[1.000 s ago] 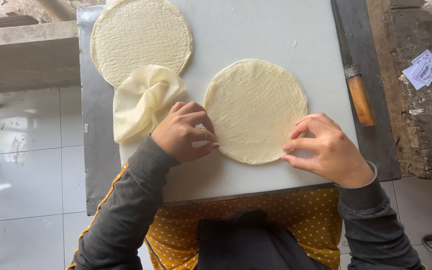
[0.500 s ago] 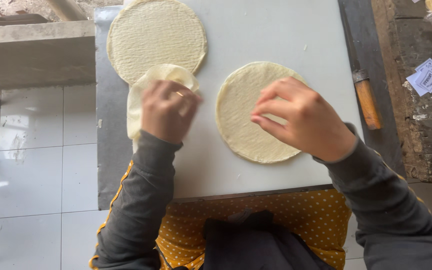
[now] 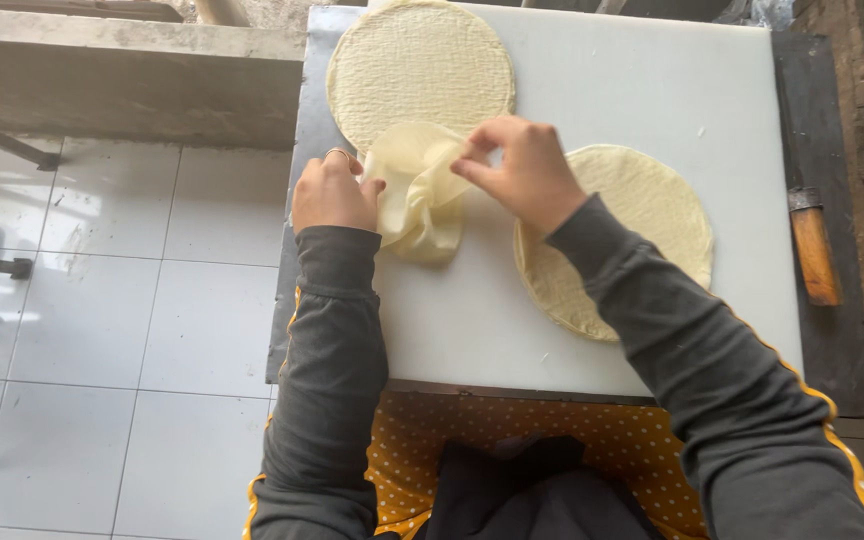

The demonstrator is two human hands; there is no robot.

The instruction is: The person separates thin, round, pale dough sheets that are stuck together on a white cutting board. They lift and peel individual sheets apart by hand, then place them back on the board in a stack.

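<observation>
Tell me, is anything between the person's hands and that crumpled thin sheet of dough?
Nothing visible is. Both the left hand and the right hand already pinch the crumpled sheet directly, above the white board, between the two flat rounds.

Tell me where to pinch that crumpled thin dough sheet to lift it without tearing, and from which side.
Probably at its upper rim. The crumpled sheet bunches into folds lower down, while the top edge stands free where the left hand and right hand already pinch it. Come from above, one pinch at each end of that rim, clear of the flat round behind.
</observation>
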